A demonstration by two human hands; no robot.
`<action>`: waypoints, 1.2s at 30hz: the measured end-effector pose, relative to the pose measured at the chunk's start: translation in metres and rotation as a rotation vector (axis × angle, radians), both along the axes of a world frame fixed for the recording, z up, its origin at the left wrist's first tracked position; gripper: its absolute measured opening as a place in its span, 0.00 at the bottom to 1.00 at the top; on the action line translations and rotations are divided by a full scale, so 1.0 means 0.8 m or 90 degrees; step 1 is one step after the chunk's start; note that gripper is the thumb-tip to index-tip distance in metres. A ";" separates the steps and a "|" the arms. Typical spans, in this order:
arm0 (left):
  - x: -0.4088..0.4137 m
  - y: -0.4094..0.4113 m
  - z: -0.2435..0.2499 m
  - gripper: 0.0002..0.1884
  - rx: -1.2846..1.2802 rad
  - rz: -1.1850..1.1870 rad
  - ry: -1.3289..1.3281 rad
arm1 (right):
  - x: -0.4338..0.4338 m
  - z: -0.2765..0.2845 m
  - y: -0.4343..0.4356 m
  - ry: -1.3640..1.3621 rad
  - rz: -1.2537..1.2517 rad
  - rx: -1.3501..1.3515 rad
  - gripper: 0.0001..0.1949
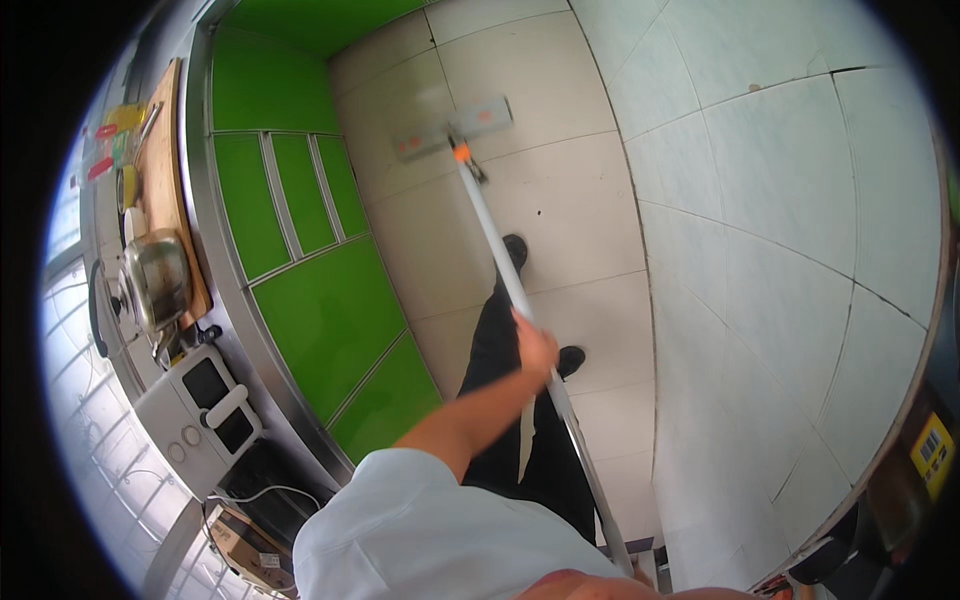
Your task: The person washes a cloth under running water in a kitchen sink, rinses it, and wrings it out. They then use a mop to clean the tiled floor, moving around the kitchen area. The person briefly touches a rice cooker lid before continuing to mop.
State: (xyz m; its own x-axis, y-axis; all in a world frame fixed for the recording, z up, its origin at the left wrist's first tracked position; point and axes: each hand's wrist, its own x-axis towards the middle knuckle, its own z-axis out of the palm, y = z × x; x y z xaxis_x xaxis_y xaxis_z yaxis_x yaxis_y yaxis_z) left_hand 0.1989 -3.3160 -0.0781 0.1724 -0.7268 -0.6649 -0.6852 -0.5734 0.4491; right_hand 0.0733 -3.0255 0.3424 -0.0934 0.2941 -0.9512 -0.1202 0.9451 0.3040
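Note:
My left hand (537, 346) is closed around the white pole of a flat mop (491, 217), about midway along it. The pole slants from the bottom edge up to a wide grey mop head (480, 118), blurred, which lies on the beige tiled floor (570, 180). An orange collar (460, 153) sits where pole and head meet. At the pole's lower end, a small bit of skin seems to be my right hand (642, 574); its grip is mostly hidden. Both my black shoes stand on the tiles beside the pole.
Green cabinets (322, 330) with a metal-edged counter run along the left. On the counter are a wooden board (161, 165), a metal kettle (156, 281), a white appliance (202, 420) and a cardboard box (244, 544). A pale tiled wall (772, 225) borders the floor on the right.

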 end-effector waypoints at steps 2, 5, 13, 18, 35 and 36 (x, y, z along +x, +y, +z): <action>0.001 0.081 0.048 0.41 0.034 0.003 0.035 | -0.004 0.082 0.097 0.008 -0.034 0.023 0.21; -0.002 0.112 0.083 0.40 0.065 0.022 0.067 | -0.002 0.090 0.138 0.016 0.043 0.034 0.23; 0.063 -0.254 -0.088 0.40 -0.206 0.027 0.001 | 0.046 -0.145 -0.170 0.053 0.199 -0.248 0.25; 0.114 -0.456 -0.065 0.45 0.030 0.006 -0.066 | 0.102 -0.229 -0.365 -0.032 0.095 -0.267 0.25; 0.016 0.238 0.058 0.44 0.069 0.175 0.097 | -0.039 -0.008 0.238 0.072 0.368 -0.034 0.24; 0.003 0.300 0.068 0.44 0.078 0.161 0.096 | -0.046 0.029 0.284 0.042 0.375 0.044 0.27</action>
